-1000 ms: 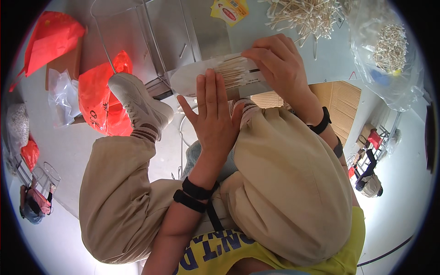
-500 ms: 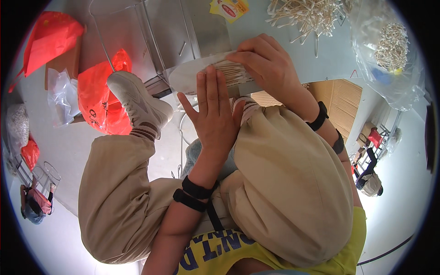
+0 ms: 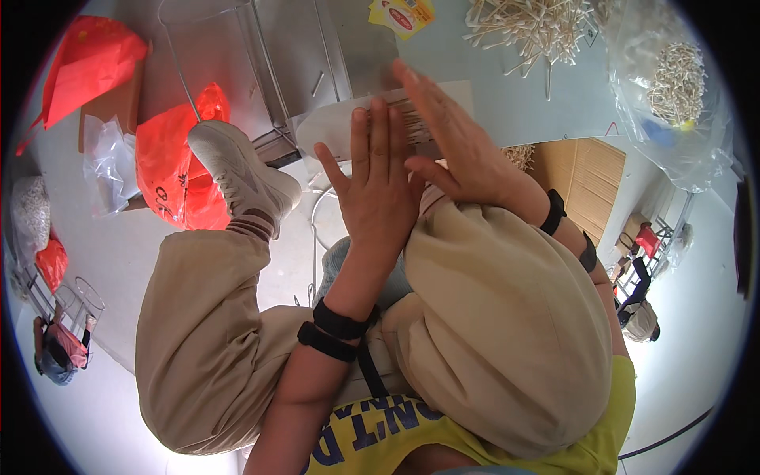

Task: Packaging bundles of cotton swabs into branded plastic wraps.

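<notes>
A clear, flat plastic bag [image 3: 326, 131] lies at the table's near edge with a bundle of cotton swabs [image 3: 414, 125] in it, partly covered by my hands. My left hand [image 3: 378, 186] rests flat over the bag, its fingers stretched out and the thumb side close to my right hand. Open and turned on edge, my right hand [image 3: 463, 146] has its fingers extended along the right side of the bundle. Its thumb points toward my left hand. Neither hand grips anything. A loose pile of cotton swabs [image 3: 529, 30] lies on the table beyond my right hand.
Yellow printed cards [image 3: 402, 16] lie at the back. A clear bag of swabs [image 3: 677, 83] is at the far right. Metal rods [image 3: 261, 63] stand left of the work. Red plastic bags [image 3: 178, 170] and a cardboard box [image 3: 576, 178] are lower down. Other people sit at both sides.
My right hand has let go of the bag's end and straightened its fingers, turning on edge beside the swabs. My left hand has shifted slightly right and stays flat.
</notes>
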The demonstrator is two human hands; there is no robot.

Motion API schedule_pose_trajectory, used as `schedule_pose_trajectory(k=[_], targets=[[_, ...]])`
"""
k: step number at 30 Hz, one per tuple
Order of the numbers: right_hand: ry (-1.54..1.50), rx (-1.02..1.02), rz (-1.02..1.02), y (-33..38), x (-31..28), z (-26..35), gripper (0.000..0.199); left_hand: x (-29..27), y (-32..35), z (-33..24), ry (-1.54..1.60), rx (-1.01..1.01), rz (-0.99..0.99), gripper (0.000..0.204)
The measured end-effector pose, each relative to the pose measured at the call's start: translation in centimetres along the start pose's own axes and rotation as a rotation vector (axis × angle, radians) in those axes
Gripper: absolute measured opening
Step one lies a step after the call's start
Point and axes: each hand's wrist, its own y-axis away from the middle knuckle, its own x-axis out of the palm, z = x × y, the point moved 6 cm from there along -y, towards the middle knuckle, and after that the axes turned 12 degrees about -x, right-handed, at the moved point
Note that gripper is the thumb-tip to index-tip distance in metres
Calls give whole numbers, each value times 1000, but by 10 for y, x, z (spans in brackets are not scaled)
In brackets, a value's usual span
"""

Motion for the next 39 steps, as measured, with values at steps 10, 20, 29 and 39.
schedule_pose_trajectory(k=[10,20,29,39], targets=[[-509,46,-291,-3,1,-8,75,6,-4,-15,-36,-12,-97,75],[-614,197,-568,9,-2,-16,78,7,-9,-15,-6,76,-163,82],[-592,104,-589,13,-13,-13,55,8,-12,-7,-52,121,-229,85],[90,410,-329,35,-27,-9,19,13,1,9,-51,68,-246,93]])
